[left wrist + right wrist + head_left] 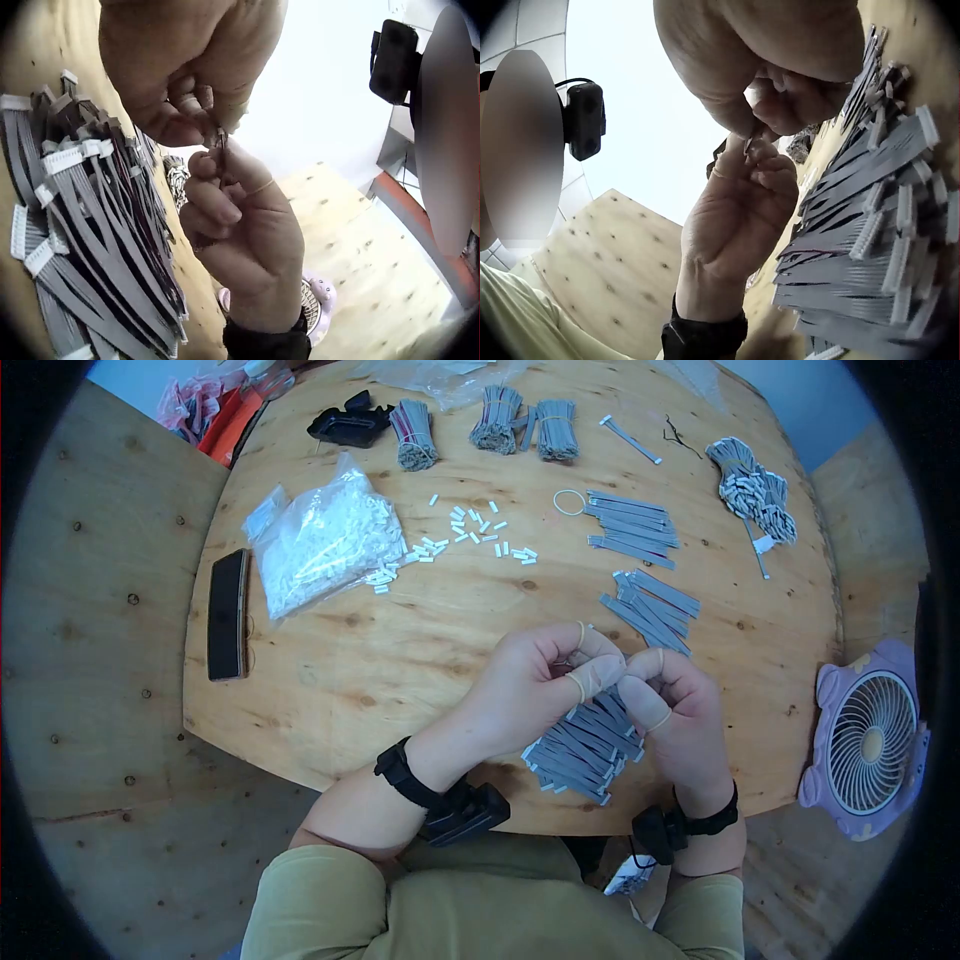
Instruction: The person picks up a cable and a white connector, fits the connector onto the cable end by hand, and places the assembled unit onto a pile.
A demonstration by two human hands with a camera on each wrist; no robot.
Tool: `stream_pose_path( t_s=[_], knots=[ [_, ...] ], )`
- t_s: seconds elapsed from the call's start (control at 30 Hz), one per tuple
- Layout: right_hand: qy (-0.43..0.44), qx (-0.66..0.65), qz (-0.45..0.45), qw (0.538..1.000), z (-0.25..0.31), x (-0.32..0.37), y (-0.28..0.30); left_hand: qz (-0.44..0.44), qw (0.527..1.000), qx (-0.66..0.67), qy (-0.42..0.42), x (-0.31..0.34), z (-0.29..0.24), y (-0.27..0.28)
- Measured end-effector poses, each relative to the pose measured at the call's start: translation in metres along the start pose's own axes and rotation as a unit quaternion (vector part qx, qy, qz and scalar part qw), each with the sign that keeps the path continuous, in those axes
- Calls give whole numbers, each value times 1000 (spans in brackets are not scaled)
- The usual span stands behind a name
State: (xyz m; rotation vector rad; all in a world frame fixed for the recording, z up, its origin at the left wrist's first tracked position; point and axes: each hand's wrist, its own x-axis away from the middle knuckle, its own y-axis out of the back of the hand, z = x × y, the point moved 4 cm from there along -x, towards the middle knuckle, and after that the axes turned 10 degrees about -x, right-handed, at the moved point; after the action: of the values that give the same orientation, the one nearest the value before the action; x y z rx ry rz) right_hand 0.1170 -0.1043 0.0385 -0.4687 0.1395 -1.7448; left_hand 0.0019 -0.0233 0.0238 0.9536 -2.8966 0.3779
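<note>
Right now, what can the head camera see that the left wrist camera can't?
Only the head view shows the bag of white plugs and the loose white plugs beside it. Only the left wrist view shows the small cable piece that the left hand and right hand pinch. Both show those hands, the grey cable pile and the fan.

Grey ribbon cables (585, 745) with white connectors, a lilac fan (868, 740), a black case (228, 614).
</note>
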Motion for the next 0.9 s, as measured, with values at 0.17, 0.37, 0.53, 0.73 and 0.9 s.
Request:
stream_pose_path(
  t_s=[0.17, 0.37, 0.53, 0.73, 0.9],
  knots=[
    [4, 10, 2, 1000, 1, 1, -2, -10, 1000, 10, -7, 1, 2, -1],
    [24, 3, -21, 999, 0, 0, 0, 19, 999, 47, 20, -1, -1, 0],
    [28, -23, -33, 999, -1, -3, 4, 50, 987, 148, 43, -1, 3, -1],
    [51, -59, 29, 997, 4, -4, 3, 52, 972, 211, 89, -3, 11, 3],
    [-3, -83, 49, 995, 0, -5, 5, 81, 971, 203, 92, -2, 7, 2]
  ],
)
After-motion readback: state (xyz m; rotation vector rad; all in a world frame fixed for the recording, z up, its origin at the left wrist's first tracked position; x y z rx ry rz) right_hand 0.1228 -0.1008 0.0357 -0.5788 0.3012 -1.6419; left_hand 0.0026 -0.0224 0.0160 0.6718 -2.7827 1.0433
